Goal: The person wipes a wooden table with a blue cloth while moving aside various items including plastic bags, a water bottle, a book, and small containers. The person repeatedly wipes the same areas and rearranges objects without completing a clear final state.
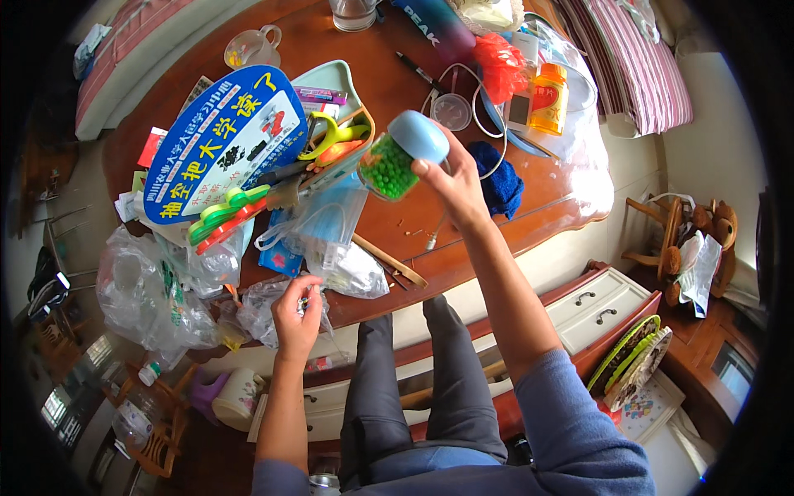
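My right hand (456, 183) grips a clear container of green beads (389, 168) by its light blue rounded cap (419, 136). The container is tilted above the wooden table (409, 260). Near the table's front edge, my left hand (298, 319) is closed around a small object (302, 305), mostly hidden by the fingers and too small to name. Crumpled clear plastic bags (260, 310) lie just beyond that hand. A dark blue knitted item (496, 181) rests to the right of my right hand.
An organizer (338, 80) holds yellow-handled scissors (329, 137); a blue printed fan (226, 146) leans by it. A wooden stick (394, 263) lies near the front edge. A white cable (474, 93), yellow bottle (549, 102), red plastic bag (501, 67) and glass mug (254, 48) stand farther back.
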{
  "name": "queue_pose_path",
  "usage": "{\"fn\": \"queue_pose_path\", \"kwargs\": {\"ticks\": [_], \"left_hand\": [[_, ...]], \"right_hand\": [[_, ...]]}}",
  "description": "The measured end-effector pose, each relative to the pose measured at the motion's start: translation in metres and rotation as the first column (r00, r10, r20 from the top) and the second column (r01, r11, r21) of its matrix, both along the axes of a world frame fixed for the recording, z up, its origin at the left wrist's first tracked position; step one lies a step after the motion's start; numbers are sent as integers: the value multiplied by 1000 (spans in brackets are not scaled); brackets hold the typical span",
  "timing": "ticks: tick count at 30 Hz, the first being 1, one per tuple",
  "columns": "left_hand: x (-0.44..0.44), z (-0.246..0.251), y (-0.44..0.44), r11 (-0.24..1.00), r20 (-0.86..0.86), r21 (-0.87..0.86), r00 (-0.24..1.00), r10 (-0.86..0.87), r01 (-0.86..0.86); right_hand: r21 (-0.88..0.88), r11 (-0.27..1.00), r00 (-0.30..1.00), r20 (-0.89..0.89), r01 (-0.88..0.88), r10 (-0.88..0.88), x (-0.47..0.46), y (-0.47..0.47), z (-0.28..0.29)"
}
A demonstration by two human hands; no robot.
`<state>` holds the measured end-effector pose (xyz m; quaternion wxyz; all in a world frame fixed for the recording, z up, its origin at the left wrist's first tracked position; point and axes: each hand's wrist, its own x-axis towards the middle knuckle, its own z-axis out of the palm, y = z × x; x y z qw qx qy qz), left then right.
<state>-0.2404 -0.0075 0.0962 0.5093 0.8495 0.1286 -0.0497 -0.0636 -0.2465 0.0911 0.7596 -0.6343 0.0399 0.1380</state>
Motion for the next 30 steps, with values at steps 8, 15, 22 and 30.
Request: {"fn": "queue_pose_path", "kwargs": {"ticks": [8,15,22,30], "left_hand": [[32,5,-29,754,-438,-566,896,67,-333],[114,-14,-83,199,-427,-894,898,-109,-401],[133,-6,-97,248,-295,-934,948,-121,-259],[173,-3,-104,317,-228,-923,974,11,-220]], "right_hand": [[-105,992,996,58,69,-63,7,11,-9],[-412,907,978,142,-83,153,2,-10,-2],[-399,911,978,121,-109,170,30,-35,14],[-568,788,935,86,-238,344,62,-51,21]]}}
